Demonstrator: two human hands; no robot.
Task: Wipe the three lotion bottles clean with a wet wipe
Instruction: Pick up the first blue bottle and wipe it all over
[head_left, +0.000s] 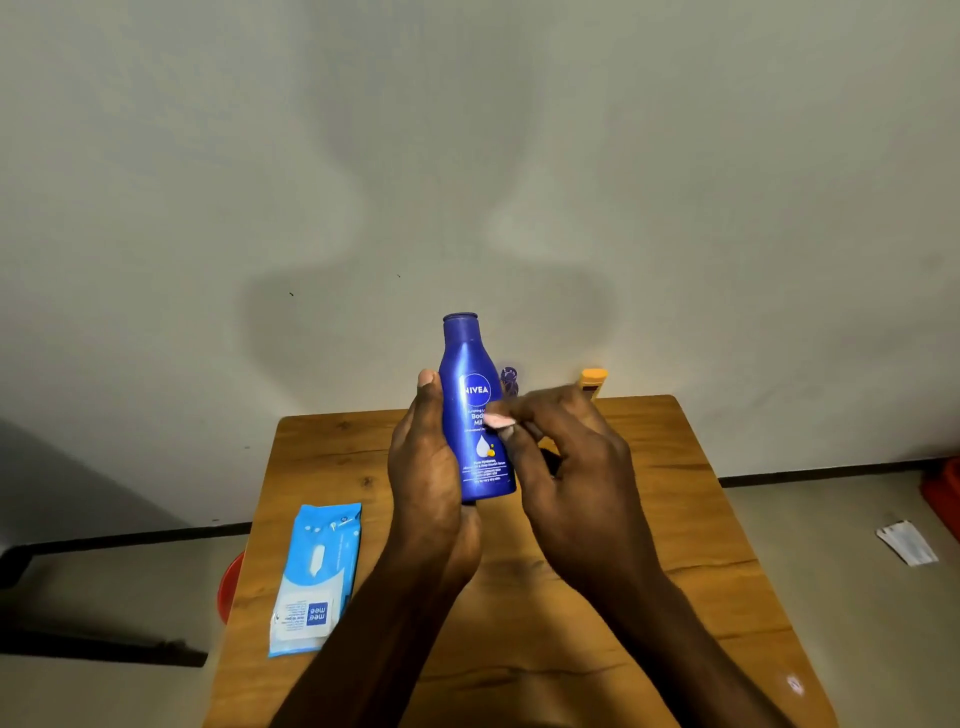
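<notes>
Head view shows me my left hand (423, 467) wrapped around the upright blue bottle (479, 410) above the wooden table (675, 519), my right hand (566, 467) pinching a small wipe (501, 421) against its label, with the wipes pack (317, 577) lying left.

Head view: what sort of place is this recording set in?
Probably a plain room in a home: a small wooden table pushed against a bare painted wall, a tiled floor, and a wet-wipe pack and lotion bottles on the table.
</notes>
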